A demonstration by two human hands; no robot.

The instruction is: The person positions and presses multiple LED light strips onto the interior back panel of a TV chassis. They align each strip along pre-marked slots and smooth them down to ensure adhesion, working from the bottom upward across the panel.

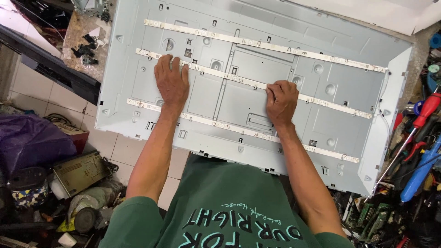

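Left hand (172,82) flat, fingers released, at ten o'clock on middle white strip (239,80), right hand (281,102) pinching it at centre, grey metal panel (257,59) beneath

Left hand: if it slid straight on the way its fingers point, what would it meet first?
Probably the top light strip, the left hand now lying flat on the middle strip of the metal panel.

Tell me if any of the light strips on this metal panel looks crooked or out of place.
Nothing stands out: the three white strips run roughly parallel across the grey panel. The left hand and right hand press on the middle strip, hiding those parts.
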